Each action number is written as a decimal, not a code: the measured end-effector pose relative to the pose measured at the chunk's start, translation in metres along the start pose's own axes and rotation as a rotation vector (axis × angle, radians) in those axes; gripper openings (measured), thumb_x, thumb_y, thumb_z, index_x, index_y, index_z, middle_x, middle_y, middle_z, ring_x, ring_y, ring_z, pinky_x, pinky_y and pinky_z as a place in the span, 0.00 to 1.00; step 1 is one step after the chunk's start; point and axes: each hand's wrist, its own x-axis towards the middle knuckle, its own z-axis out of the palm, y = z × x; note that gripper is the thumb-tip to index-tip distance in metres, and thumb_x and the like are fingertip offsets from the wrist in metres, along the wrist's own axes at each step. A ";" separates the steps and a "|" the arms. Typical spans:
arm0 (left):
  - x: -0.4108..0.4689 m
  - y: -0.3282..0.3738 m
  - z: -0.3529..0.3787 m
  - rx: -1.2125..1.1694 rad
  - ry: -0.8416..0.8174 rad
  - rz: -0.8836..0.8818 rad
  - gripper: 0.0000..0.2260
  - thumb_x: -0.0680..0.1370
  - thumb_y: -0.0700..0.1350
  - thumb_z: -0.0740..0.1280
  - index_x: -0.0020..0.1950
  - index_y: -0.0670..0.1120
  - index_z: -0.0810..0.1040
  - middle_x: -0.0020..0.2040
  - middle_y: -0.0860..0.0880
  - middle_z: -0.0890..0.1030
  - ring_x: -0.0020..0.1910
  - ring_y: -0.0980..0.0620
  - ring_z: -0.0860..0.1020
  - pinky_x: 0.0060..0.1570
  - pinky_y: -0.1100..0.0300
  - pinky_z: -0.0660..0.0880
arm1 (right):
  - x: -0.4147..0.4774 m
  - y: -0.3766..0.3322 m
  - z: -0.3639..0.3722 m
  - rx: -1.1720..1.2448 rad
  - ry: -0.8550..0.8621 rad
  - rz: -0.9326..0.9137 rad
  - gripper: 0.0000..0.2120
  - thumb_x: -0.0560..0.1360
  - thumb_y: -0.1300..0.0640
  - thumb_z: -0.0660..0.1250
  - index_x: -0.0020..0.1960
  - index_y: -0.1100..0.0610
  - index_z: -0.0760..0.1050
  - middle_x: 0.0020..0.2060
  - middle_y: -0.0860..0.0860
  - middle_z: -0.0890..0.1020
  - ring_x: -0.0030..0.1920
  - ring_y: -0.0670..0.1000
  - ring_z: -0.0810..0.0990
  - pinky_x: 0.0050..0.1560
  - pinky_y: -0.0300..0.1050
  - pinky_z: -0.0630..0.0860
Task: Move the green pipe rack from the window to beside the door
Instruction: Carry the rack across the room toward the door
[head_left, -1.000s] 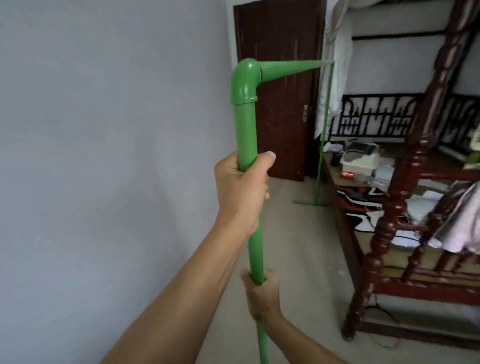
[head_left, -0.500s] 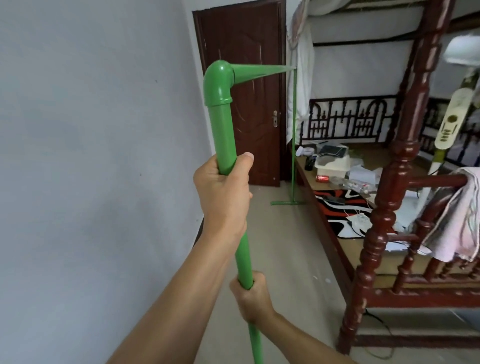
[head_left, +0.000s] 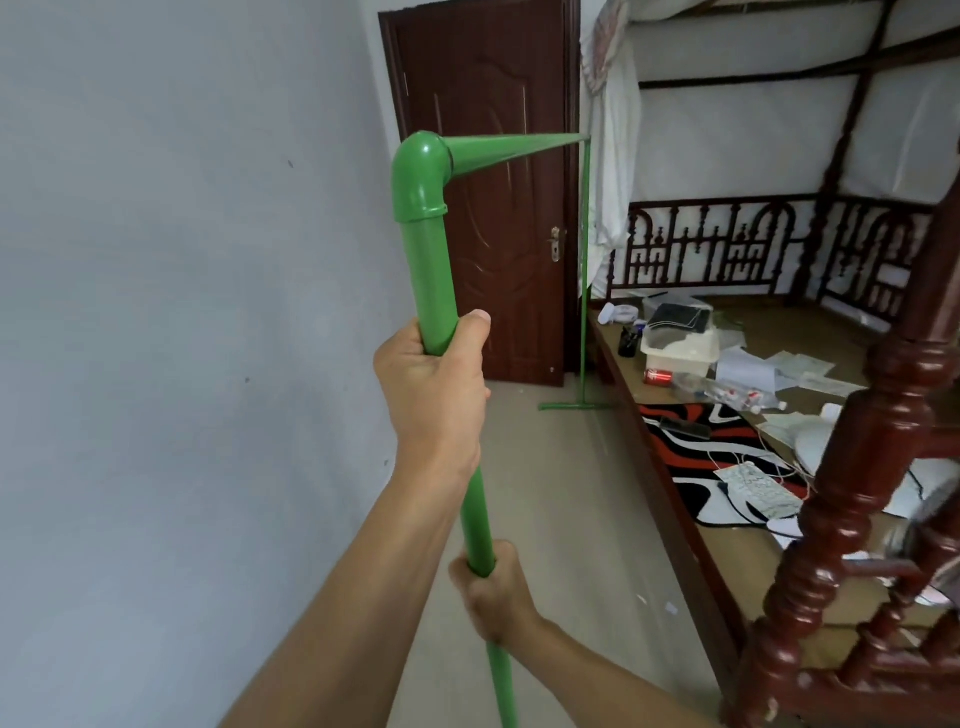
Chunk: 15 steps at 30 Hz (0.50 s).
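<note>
The green pipe rack (head_left: 431, 270) stands upright in front of me, and I hold its near post with both hands. My left hand (head_left: 431, 400) grips the post below the elbow joint. My right hand (head_left: 493, 597) grips the same post lower down. The top bar runs away from me to the far post (head_left: 584, 260), whose flat foot (head_left: 574, 406) sits at floor level just right of the dark brown door (head_left: 488, 182). The bottom of the near post is out of frame.
A plain grey wall (head_left: 182, 312) runs along the left. On the right stands a dark red carved wooden bed frame (head_left: 852, 467) with papers, a can and boxes on it. A white curtain (head_left: 613, 130) hangs beside the door. Beige floor (head_left: 561, 519) lies between wall and bed.
The view has swung right and drawn closer to the door, with the rack carried along the wall. Both hands keep the same grip on the near post.
</note>
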 end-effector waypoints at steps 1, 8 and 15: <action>0.009 -0.005 0.004 0.002 -0.005 0.000 0.14 0.72 0.38 0.69 0.33 0.34 0.68 0.27 0.46 0.61 0.22 0.52 0.60 0.23 0.59 0.61 | 0.012 0.001 -0.001 -0.004 -0.002 0.000 0.17 0.66 0.60 0.62 0.26 0.51 0.56 0.17 0.42 0.61 0.20 0.43 0.58 0.22 0.39 0.54; 0.084 -0.045 0.025 -0.013 -0.049 -0.001 0.17 0.72 0.38 0.68 0.29 0.46 0.62 0.24 0.49 0.61 0.21 0.53 0.60 0.23 0.59 0.62 | 0.098 0.008 -0.004 -0.026 0.023 -0.003 0.17 0.66 0.60 0.63 0.26 0.51 0.56 0.18 0.42 0.60 0.20 0.44 0.58 0.22 0.40 0.54; 0.160 -0.086 0.046 -0.027 -0.083 -0.017 0.17 0.72 0.38 0.68 0.29 0.47 0.62 0.21 0.52 0.62 0.20 0.54 0.61 0.23 0.59 0.63 | 0.185 0.012 -0.004 -0.038 0.034 0.026 0.17 0.66 0.60 0.63 0.26 0.51 0.56 0.17 0.42 0.61 0.19 0.43 0.59 0.21 0.38 0.56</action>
